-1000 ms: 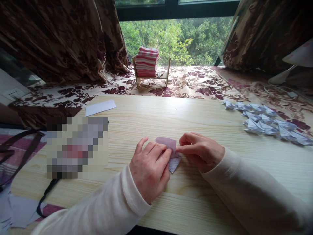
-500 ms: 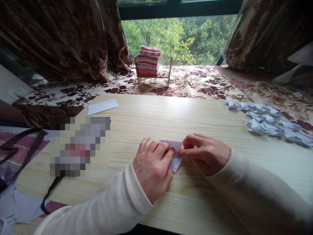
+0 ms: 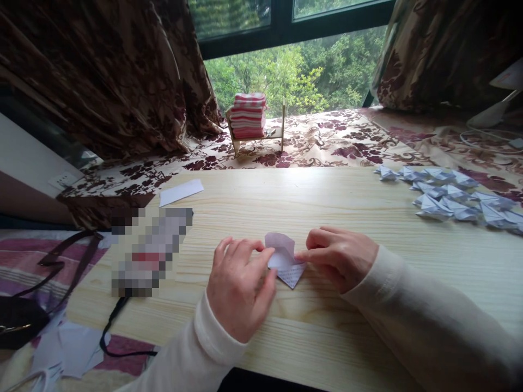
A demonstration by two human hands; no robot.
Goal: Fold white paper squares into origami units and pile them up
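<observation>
A small pale lilac paper piece (image 3: 284, 263), partly folded, lies on the light wooden table (image 3: 327, 207) between my hands. My left hand (image 3: 239, 286) pinches its left edge, fingers curled, with an upper flap standing up. From the right, my right hand (image 3: 339, 257) presses its fingertips onto the paper's right edge with fingers bent. Both arms wear cream sleeves.
Several folded white paper shapes (image 3: 453, 197) lie in a row at the table's far right. A white paper slip (image 3: 181, 192) lies at the back left beside a blurred patch (image 3: 149, 249). A small wooden rack with striped cloths (image 3: 250, 117) stands on the floral windowsill. A black cable (image 3: 118, 326) hangs off the left edge.
My left hand has slid back to the left off the paper, uncovering it, and a flap now stands up. The right hand stays at the right edge. The view has shifted slightly.
</observation>
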